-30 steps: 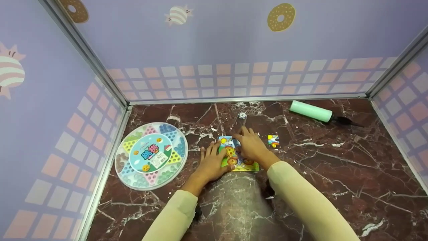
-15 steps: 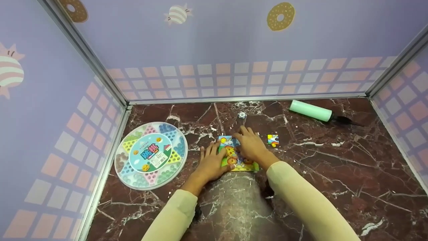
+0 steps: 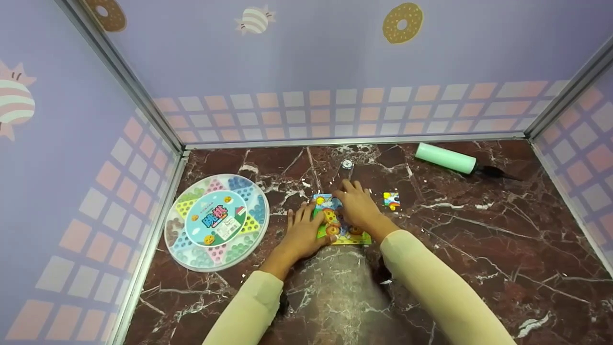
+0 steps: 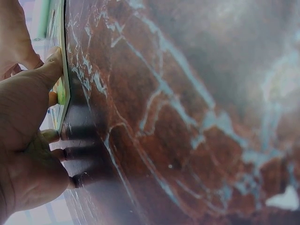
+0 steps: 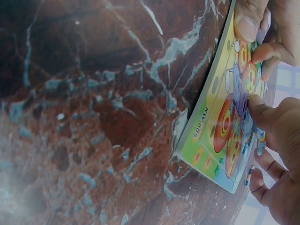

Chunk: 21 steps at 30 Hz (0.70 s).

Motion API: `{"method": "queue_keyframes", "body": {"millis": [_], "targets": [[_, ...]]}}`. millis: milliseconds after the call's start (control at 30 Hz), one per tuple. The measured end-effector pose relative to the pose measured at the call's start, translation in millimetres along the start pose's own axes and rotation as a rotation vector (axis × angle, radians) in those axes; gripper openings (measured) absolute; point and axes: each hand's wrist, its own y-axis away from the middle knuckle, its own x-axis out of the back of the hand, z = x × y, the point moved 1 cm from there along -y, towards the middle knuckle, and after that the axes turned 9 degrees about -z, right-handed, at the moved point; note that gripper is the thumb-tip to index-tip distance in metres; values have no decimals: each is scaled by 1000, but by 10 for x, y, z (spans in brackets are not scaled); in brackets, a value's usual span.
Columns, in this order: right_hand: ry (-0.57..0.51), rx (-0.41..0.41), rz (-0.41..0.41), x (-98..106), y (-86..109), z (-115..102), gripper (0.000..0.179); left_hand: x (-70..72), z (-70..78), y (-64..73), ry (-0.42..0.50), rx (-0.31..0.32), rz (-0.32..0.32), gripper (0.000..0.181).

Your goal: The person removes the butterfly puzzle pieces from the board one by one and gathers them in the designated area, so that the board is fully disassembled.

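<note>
A small cartoon jigsaw puzzle [image 3: 331, 218] in a flat board lies on the dark marbled surface. My left hand [image 3: 301, 235] rests spread along its left side; thumb and index finger press on it, and other fingertips touch the surface in the left wrist view. Over the puzzle's upper right, my right hand [image 3: 359, 206] bends its fingers and hides that part. Its thumb [image 5: 260, 112] touches the picture in the right wrist view, and a small rainbow-coloured puzzle piece [image 5: 261, 142] shows between thumb and fingers. One loose piece [image 3: 391, 201] lies right of the board.
A round Chinese checkers set [image 3: 216, 223] with marbles lies at the left. A mint-green hand pump [image 3: 445, 159] with a black end is at the back right. Beyond the puzzle sits a small silvery round object [image 3: 347, 165]. Patterned walls [image 3: 335, 62] enclose the back and sides.
A dark gap near the puzzle's top, beside the right thumb, now looks light blue. The right hand has shifted only slightly; the left hand stays where it was.
</note>
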Motion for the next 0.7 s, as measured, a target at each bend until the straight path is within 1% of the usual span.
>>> {"method": "queue_keyframes", "body": {"millis": [167, 433, 700], "targets": [[2, -3, -11, -15, -1, -10, 41, 20, 23, 17, -33, 13, -10, 55], [38, 8, -17, -34, -2, 10, 43, 19, 27, 27, -29, 0, -10, 53], [50, 80, 7, -31, 18, 52, 36, 32, 44, 33, -10, 3, 7, 54]]}}
